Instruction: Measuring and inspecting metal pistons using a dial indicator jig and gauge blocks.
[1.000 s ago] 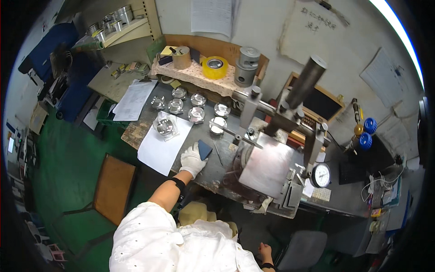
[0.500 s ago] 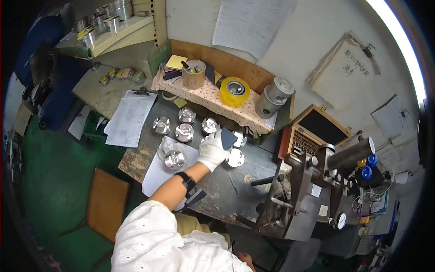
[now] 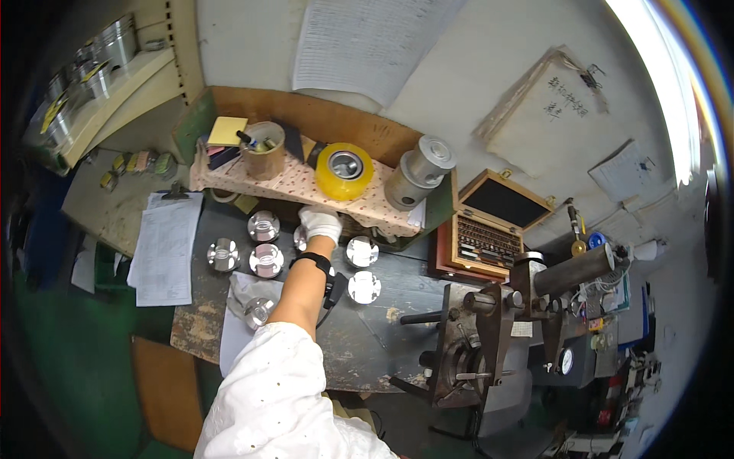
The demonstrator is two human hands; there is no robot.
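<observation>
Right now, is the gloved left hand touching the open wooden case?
Apart: the head view shows the left hand left of the case, with a shiny metal part and tabletop between.

Metal pistons (image 3: 266, 261) and a dial gauge (image 3: 566, 360) show a workshop.

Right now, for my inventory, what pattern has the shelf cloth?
The cloth is pale pink with reddish spots, clearest in head view.

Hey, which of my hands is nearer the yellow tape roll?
Left. Your gloved left hand is just in front of the yellow tape roll; your right hand is out of view.
</observation>
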